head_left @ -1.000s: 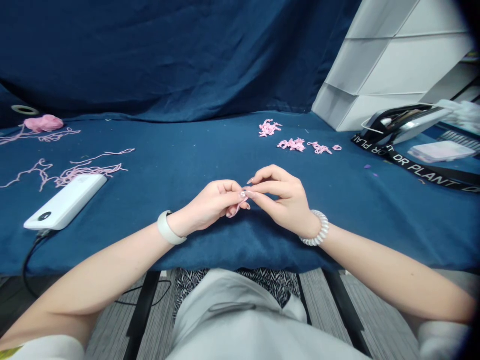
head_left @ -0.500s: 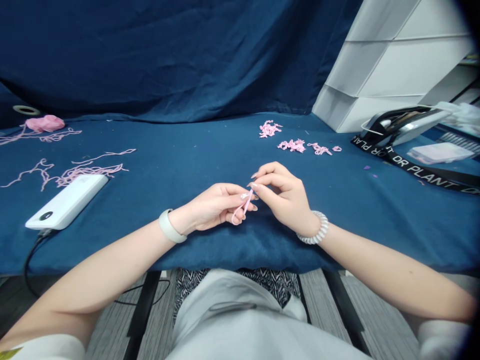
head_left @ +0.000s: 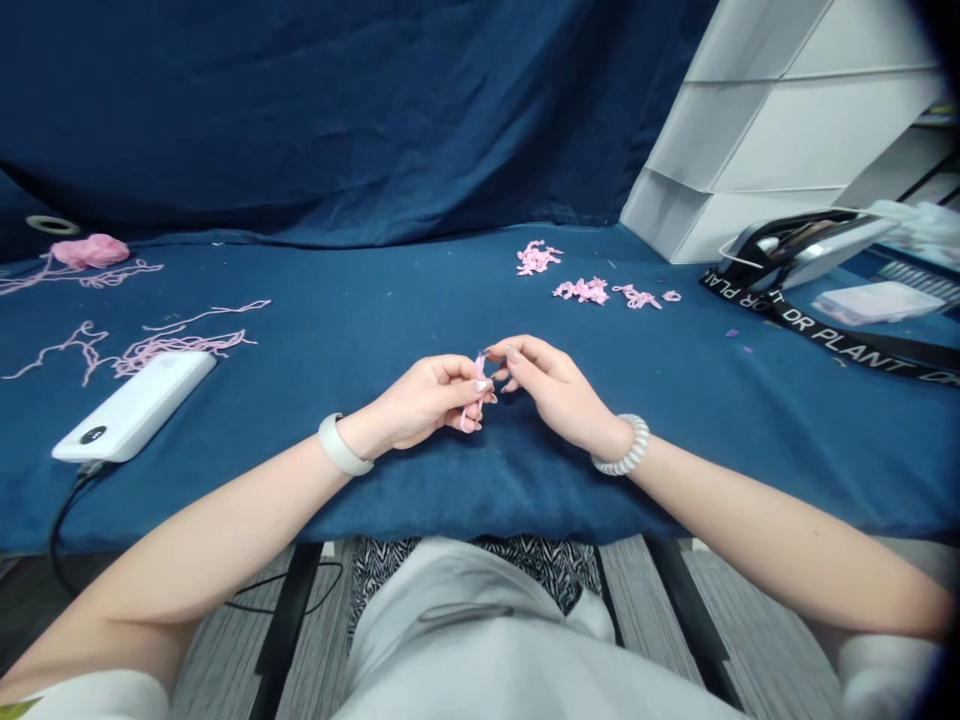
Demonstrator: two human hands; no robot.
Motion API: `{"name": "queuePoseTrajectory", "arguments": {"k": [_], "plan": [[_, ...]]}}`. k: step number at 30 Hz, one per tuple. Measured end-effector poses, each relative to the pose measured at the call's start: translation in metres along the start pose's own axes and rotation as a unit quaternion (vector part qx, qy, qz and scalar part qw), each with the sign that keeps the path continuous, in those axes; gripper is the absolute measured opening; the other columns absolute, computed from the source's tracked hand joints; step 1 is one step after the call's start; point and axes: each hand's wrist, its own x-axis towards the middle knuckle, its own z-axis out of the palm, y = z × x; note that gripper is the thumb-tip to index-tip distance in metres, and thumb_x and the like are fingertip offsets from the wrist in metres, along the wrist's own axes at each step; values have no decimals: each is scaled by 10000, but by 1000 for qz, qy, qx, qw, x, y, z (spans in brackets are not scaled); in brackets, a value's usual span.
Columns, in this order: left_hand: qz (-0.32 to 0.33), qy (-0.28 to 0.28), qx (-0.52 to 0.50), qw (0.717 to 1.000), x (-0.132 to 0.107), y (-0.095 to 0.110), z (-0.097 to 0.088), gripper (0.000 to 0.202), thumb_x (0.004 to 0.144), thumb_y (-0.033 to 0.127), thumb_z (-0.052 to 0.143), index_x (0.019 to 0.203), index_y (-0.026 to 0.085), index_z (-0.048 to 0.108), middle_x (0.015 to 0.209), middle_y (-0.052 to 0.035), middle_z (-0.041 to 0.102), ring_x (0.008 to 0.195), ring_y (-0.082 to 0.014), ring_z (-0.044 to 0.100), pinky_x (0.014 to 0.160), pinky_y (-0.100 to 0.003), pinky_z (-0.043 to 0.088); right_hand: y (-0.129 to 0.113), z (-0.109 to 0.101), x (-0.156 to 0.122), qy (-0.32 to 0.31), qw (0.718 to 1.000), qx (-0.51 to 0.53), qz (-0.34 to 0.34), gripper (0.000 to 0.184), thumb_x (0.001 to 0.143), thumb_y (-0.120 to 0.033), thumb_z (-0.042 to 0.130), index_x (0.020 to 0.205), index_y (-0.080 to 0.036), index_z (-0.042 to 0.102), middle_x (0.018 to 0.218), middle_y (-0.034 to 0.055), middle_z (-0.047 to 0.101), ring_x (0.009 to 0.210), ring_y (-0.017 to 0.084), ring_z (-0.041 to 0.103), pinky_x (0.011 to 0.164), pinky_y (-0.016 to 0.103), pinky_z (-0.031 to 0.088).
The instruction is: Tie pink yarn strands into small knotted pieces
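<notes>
A pink yarn strand (head_left: 475, 402) was pinched between the left hand (head_left: 424, 402) and right hand (head_left: 559, 388); slippage could have been caused by a slackened grip

left hand (head_left: 421, 405): fingers pinched | right hand (head_left: 559, 392): fingers curled, close

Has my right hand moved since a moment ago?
Yes, slightly: your right hand has shifted toward your left hand, judged against the pink yarn pieces lying farther out on the table, which have stayed in place.
</notes>
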Motion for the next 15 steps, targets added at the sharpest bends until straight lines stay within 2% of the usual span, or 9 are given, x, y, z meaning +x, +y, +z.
{"name": "queuePoseTrajectory", "arguments": {"k": [2,5,9,15], "plan": [[10,14,12,1000,1,-1,-1,403,598,351,829,762,108,552,657,7,587,498,-41,544,497,-165,517,1,0,1,5,999,30,29,346,898,-472,493,966,-145,584,971,65,637,769,104,605,698,248,520],[13,15,29,999,2,-3,-2,401,615,369,817,760,105,551,631,6,576,496,-44,547,506,-168,521,2,0,1,12,999,34,17,341,882,-475,519,942,-146,584,933,55,624,758,100,589,685,237,508],[4,7,42,999,2,-4,-1,373,649,363,793,771,100,558,607,4,570,494,-53,557,507,-170,523,0,0,1,-1,1000,-16,-20,277,874,-397,559,973,-147,624,938,61,634,771,108,571,715,256,486],[44,40,20,998,0,-3,1,352,664,359,781,754,121,538,637,33,531,524,-27,513,512,-165,537,-2,-1,0,-15,999,-46,-4,282,863,-411,560,837,-131,586,800,33,599,710,106,528,662,249,442]]}}
